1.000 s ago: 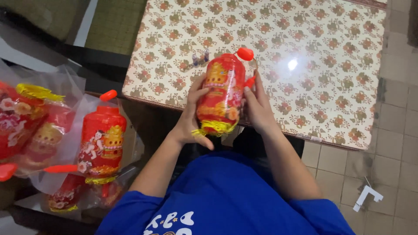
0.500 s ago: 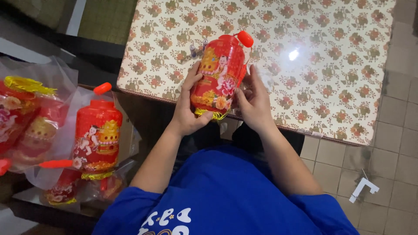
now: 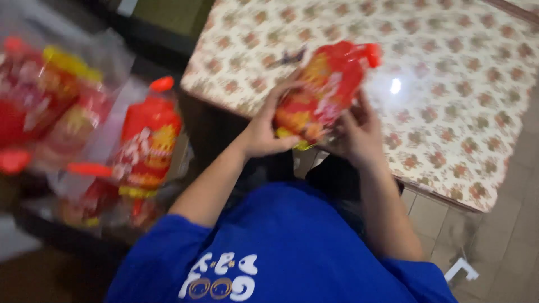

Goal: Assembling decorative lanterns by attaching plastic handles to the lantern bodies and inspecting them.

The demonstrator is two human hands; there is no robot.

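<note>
I hold a red bottle-shaped pack (image 3: pixel 323 90) with yellow printing and an orange-red cap, tilted with the cap pointing up and right. My left hand (image 3: pixel 264 132) grips its lower left side. My right hand (image 3: pixel 356 134) supports it from below on the right. The pack hovers over the near edge of a table covered with a cream floral cloth (image 3: pixel 449 67). The view is blurred by motion.
At the left, a similar red pack (image 3: pixel 147 137) with an orange cap stands among clear plastic bags holding more red and yellow packs (image 3: pixel 42 104). Tiled floor (image 3: pixel 494 247) lies at the lower right, with a small white piece (image 3: pixel 461 270) on it.
The view has swung, so the table and pack sit more to the right. The pack is tilted further to the right; both hands still hold it.
</note>
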